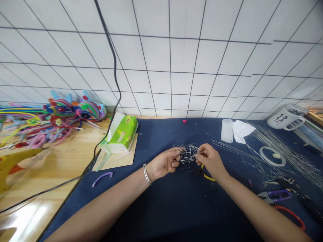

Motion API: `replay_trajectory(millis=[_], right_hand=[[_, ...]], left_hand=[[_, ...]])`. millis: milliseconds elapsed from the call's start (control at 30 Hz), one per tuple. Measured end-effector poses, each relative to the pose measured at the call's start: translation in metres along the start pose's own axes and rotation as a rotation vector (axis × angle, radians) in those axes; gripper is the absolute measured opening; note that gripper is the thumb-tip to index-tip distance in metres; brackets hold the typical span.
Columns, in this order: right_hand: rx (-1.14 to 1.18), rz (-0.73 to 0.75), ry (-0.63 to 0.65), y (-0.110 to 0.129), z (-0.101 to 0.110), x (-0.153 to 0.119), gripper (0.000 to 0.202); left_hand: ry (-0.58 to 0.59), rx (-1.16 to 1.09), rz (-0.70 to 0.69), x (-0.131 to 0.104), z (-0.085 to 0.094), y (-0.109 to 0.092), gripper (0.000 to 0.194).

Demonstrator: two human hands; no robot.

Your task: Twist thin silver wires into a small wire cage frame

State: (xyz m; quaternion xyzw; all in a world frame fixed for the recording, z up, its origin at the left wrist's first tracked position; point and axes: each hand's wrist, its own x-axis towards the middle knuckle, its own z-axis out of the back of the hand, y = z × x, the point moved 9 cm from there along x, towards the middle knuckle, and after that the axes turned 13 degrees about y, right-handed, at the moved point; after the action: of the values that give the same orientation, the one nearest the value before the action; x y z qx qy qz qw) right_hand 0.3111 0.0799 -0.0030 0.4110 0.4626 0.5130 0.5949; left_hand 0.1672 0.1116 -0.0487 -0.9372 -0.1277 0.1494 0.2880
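Observation:
Between my hands is a small cage-like wire frame [189, 153], made of thin silvery wires with loose ends sticking out. My left hand [165, 163], with a silver bangle at the wrist, pinches its left side. On the opposite side, the thumb and fingers of my right hand [210, 159] are closed on the wires. A yellow curved strip [209, 177], partly hidden, lies just below my right hand on the dark blue cloth [161, 208].
At right lie loose wires [285, 148], a ring-shaped coil [272, 156], purple-handled snips [276, 195] and a white mug [286, 117]. Left are a green tissue pack [123, 132], a black cable [114, 67], a yellow glue gun [15, 164] and colourful pipe cleaners [40, 134]. A tiled wall [176, 53] stands behind.

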Motion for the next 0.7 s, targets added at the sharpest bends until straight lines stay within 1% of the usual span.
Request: replay_trajectory(millis=[100, 233, 367, 433, 567, 700], right_hand=[[0.032, -0.008, 0.026, -0.002, -0.002, 0.000, 0.011], [0.069, -0.005, 0.052, -0.004, -0.006, 0.001, 0.012], [0.077, -0.013, 0.070, -0.004, -0.007, 0.001, 0.012], [0.080, -0.006, 0.065, -0.004, -0.006, 0.001, 0.012], [0.092, 0.009, 0.041, -0.004, 0.000, 0.002, 0.012], [0.081, 0.003, 0.035, -0.008, 0.002, 0.003, 0.011]], left_hand=[[0.065, 0.005, 0.060, 0.001, -0.003, 0.002, 0.029], [0.121, 0.047, 0.116, 0.001, -0.004, 0.004, 0.025], [0.140, 0.117, 0.097, 0.000, -0.003, -0.001, 0.019], [0.139, 0.189, 0.056, -0.002, -0.003, -0.008, 0.020], [0.099, 0.407, 0.007, -0.004, 0.001, -0.021, 0.029], [0.036, 0.609, 0.010, -0.005, 0.006, -0.029, 0.026]])
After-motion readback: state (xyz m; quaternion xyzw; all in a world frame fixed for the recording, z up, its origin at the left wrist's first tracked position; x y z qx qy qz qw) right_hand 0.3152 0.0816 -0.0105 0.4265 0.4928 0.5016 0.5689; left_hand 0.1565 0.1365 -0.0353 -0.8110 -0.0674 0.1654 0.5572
